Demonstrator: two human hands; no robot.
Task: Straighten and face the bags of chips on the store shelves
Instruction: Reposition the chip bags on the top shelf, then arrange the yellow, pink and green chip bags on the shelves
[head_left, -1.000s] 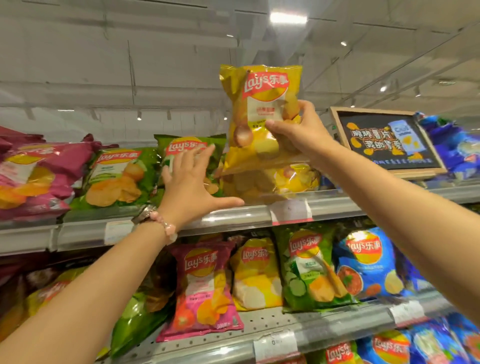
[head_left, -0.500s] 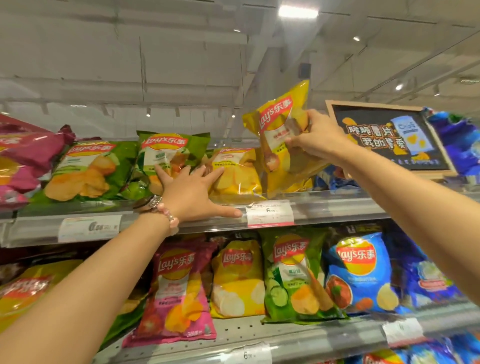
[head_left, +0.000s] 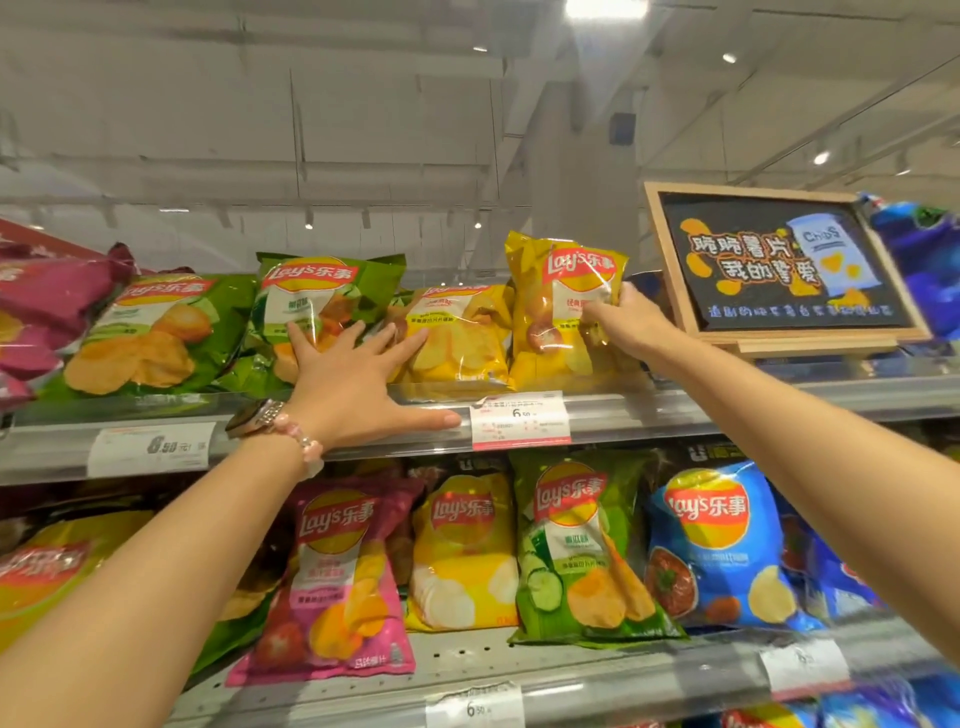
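A yellow chip bag (head_left: 550, 306) stands upright on the top shelf (head_left: 727, 400), label facing out. My right hand (head_left: 626, 319) grips its right edge. To its left a second yellow bag (head_left: 462, 338) leans back, and further left stands a green bag (head_left: 322, 296). My left hand (head_left: 353, 379) lies flat with spread fingers: fingertips touch the green bag and the leaning yellow bag, and the thumb rests along the shelf's front rail. A watch and a pink bead bracelet sit on that wrist.
Another green bag (head_left: 150, 332) and a maroon bag (head_left: 41, 312) lie at the top shelf's left. A framed chalkboard sign (head_left: 779, 265) stands right of my right hand. Pink, yellow, green and blue bags fill the lower shelf (head_left: 467, 670). A price tag (head_left: 519, 421) hangs on the rail.
My right hand has brought the yellow bag down from above the shelf and stood it upright on the top shelf. My left hand has slid forward onto the neighbouring bags.
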